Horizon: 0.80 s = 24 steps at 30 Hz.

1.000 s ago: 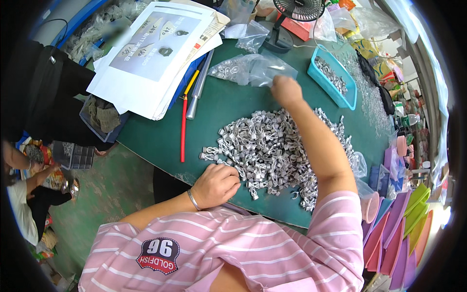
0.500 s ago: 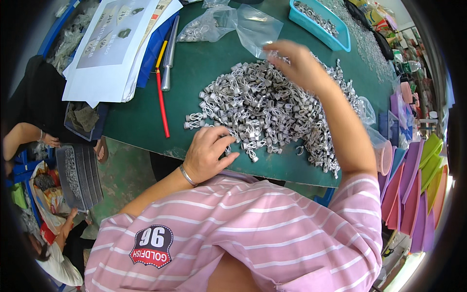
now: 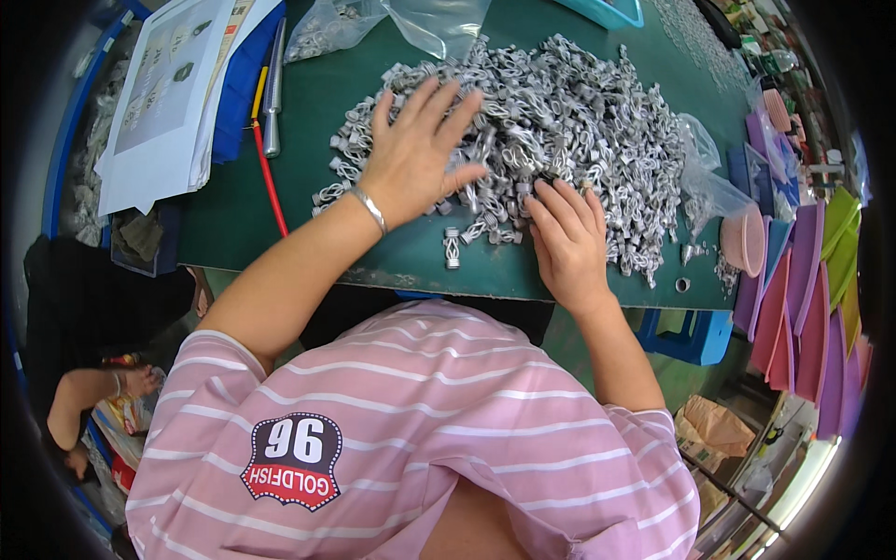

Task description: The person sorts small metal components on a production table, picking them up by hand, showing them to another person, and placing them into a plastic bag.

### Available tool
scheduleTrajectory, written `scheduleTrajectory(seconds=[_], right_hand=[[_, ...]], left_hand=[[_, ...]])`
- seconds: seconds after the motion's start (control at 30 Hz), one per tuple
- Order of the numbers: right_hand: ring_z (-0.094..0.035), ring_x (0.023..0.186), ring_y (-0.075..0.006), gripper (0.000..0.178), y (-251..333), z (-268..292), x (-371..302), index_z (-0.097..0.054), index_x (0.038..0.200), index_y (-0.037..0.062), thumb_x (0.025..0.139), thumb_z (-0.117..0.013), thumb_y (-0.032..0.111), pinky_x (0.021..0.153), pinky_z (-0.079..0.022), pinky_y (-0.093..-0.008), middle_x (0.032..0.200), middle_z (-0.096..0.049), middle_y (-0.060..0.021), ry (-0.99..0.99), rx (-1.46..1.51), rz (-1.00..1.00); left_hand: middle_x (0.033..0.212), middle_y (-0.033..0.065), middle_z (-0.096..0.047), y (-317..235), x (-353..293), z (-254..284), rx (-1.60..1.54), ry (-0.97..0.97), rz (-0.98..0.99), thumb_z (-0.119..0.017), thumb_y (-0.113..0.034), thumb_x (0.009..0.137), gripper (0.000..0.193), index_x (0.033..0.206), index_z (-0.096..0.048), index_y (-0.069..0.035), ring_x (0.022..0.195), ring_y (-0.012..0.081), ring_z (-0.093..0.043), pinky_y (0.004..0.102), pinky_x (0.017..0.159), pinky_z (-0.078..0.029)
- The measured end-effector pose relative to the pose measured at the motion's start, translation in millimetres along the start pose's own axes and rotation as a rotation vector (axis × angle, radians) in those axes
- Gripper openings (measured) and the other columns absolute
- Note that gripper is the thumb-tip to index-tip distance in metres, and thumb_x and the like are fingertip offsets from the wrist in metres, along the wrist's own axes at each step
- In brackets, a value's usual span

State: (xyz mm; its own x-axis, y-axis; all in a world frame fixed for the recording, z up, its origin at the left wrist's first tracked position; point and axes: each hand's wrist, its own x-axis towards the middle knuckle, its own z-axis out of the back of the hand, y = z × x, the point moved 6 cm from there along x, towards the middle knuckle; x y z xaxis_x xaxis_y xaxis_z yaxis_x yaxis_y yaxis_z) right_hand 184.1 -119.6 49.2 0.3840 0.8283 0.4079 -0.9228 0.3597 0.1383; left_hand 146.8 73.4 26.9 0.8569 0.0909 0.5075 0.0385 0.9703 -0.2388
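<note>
A wide heap of small silvery metal pieces point(image 3: 532, 112), each with looped strands and a ribbed collar, is spread over the green table point(image 3: 373, 266). My left hand point(image 3: 415, 154) lies over the heap's left side, its fingers spread and nothing held in them. At the near edge of the heap, my right hand point(image 3: 569, 243) rests with stretched fingers touching the pieces; its thumb side is partly hidden. Some pieces between the two hands are blurred. One single metal piece point(image 3: 452, 248) lies apart, close to the table's front edge.
Clear plastic bags point(image 3: 331, 28) and a turquoise tray point(image 3: 621, 13) are at the back. Papers point(image 3: 163, 103), a red-and-yellow stick point(image 3: 268, 173) and a metal rod point(image 3: 272, 131) lie left. A loose ring point(image 3: 682, 285) and pink bowl point(image 3: 742, 240) are right. Another person's arm point(image 3: 79, 401) shows left.
My right hand has come back from the plastic bag to the heap's near edge. My left hand has moved forward onto the heap, fingers spreading. The view has shifted too.
</note>
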Motion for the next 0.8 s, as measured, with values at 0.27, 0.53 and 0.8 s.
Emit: scheduleTrajectory(seconds=[0.27,0.53,0.8], right_hand=[[-0.054,0.102,-0.0311,0.028,29,-14,-38,-0.063,0.102,0.0041,0.075,-0.065,0.005,0.089,-0.04,-0.0428,0.115,-0.058,-0.0108,-0.076,0.186,-0.071],[-0.053,0.081,-0.0248,0.027,15,-27,-3,-0.064,0.099,0.007,0.071,-0.063,0.006,0.069,-0.042,-0.0376,0.088,-0.057,-0.0054,-0.238,0.095,-0.161],[-0.053,0.076,-0.0243,0.017,22,-15,4,-0.063,0.089,0.0089,0.073,-0.065,0.006,0.066,-0.041,-0.0372,0.085,-0.057,-0.0028,-0.161,0.029,-0.175]], left_hand=[[0.133,0.016,-0.046,10,15,2,-0.04,-0.057,0.102,-0.062,-0.035,0.084,0.066,0.138,-0.035,-0.009,0.126,0.0316,-0.041,0.0528,0.103,-0.024],[0.092,0.0095,-0.058,-71,-50,30,-0.311,0.148,-0.16,-0.074,-0.023,0.07,0.032,0.098,-0.064,-0.01,0.088,0.0276,-0.055,0.0381,0.077,-0.041],[0.093,0.0087,-0.057,-51,-58,27,-0.232,0.021,0.013,-0.072,-0.009,0.069,0.027,0.095,-0.064,-0.009,0.085,0.0272,-0.055,0.0368,0.074,-0.042]])
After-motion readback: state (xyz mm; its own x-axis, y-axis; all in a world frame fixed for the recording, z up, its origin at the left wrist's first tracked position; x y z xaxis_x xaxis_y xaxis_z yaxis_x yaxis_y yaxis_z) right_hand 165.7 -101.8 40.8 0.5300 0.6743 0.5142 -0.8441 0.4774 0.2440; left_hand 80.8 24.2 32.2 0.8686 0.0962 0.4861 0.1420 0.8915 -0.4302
